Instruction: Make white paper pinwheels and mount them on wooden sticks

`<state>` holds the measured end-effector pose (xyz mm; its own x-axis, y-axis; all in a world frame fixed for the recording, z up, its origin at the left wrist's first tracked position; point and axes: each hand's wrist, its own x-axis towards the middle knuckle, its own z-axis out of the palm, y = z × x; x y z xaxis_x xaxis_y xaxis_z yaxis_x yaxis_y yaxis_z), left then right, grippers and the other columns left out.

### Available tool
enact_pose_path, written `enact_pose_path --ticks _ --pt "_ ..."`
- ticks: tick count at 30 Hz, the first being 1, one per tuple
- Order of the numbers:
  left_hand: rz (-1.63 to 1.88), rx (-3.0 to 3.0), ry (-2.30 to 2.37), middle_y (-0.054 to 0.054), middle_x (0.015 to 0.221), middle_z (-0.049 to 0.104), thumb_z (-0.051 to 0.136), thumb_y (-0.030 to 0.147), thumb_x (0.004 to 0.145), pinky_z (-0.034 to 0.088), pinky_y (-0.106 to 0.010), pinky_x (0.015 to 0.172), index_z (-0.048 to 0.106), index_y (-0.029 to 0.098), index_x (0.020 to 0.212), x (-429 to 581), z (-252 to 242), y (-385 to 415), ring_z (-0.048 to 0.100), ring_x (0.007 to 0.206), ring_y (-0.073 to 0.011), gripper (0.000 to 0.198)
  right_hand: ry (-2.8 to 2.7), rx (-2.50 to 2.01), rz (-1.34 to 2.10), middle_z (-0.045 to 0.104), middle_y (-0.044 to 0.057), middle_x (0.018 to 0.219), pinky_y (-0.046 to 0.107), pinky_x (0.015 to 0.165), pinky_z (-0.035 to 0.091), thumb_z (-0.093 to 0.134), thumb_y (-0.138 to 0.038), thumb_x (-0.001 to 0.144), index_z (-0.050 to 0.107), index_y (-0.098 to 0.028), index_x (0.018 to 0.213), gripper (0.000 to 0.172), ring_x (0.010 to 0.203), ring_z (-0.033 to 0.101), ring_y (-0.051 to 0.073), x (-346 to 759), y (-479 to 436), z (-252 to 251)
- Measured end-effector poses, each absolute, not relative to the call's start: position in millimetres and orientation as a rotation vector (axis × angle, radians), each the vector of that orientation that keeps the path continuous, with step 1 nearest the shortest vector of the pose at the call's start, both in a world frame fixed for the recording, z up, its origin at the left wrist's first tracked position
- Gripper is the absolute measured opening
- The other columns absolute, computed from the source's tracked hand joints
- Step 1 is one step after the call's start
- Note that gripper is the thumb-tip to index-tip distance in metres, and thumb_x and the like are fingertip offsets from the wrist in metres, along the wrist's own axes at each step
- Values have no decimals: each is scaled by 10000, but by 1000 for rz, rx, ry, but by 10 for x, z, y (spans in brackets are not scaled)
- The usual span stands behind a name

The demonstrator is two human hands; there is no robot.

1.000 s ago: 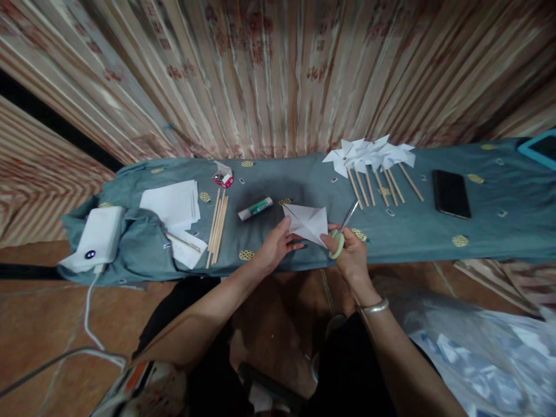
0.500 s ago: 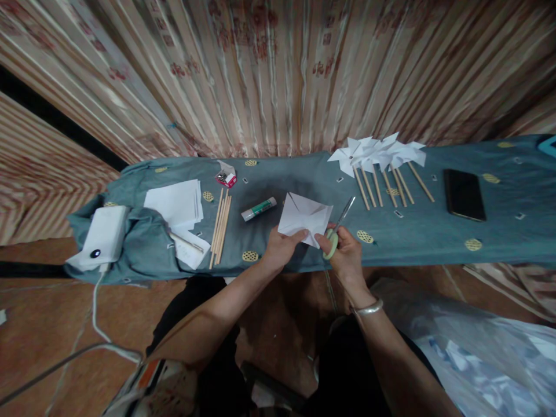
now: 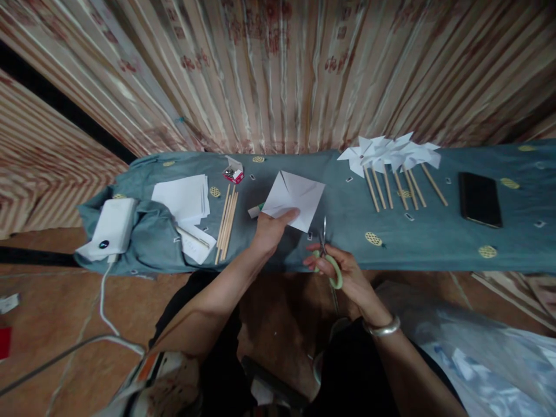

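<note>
My left hand pinches a square of white paper by its near left edge, thumb on top. Slits run in from some of the paper's corners. To its right, my right hand has its fingers in the handles of a pair of green-handled scissors, whose blades point away from me and are apart from the paper. Partly hidden beneath the paper lies a glue stick. Left of it rest several thin wooden sticks.
Paper pinwheels on sticks lie at the back right, beside a black phone. Leftward are a paper stack, a small red box, a pen and a white power bank with a cable. A curtain hangs behind.
My right hand has let go of the paper and drawn back toward me with the scissors. My left hand has turned the paper and shifted it left, over the glue stick.
</note>
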<state>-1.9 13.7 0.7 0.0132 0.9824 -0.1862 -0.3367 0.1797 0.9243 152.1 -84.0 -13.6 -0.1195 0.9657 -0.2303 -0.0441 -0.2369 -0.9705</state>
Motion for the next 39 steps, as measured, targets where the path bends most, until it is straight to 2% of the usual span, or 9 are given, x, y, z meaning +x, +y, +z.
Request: enact_pose_path --ticks 4,10,16,23,28,39 --pt "1238 826 1044 -96 1001 751 824 279 547 525 -378 876 722 147 943 -28 8 138 678 956 -245 430 -1152 -1222 1662 693 18 711 253 586 494 763 -549 696 695 -195 958 446 618 605 133 1508 -888 -170" --pt "1206 899 1056 -92 995 749 808 261 576 509 -376 906 709 131 973 -4 -18 77 677 927 -234 430 -1182 -1195 1652 674 6 666 245 556 490 769 -527 704 705 -199 914 395 574 588 120 1499 -873 -147" --pt "1198 893 1041 -99 1007 745 799 194 575 497 -360 923 696 122 945 20 -16 44 676 942 -229 390 -1198 -1186 1643 669 7 666 261 570 500 745 -539 726 712 -201 921 392 584 589 129 1511 -859 -153" --pt "1206 938 1053 -91 994 747 792 201 585 499 -369 925 691 122 1043 36 -33 31 674 943 -233 476 -1181 -1211 1659 664 -1 670 252 576 496 751 -539 713 710 -192 911 402 587 594 123 1516 -858 -169" --pt "1175 941 1082 -88 985 748 782 205 599 509 -371 912 701 124 1019 41 -42 38 674 949 -240 436 -1186 -1202 1648 666 1 666 254 570 494 742 -564 709 708 -197 906 418 584 596 127 1518 -862 -164" --pt "1196 908 1028 -65 950 752 803 200 575 503 -361 912 696 140 1035 30 -22 31 680 948 -239 476 -1191 -1200 1636 672 10 674 259 563 496 734 -568 720 710 -200 907 413 586 595 130 1512 -855 -175"
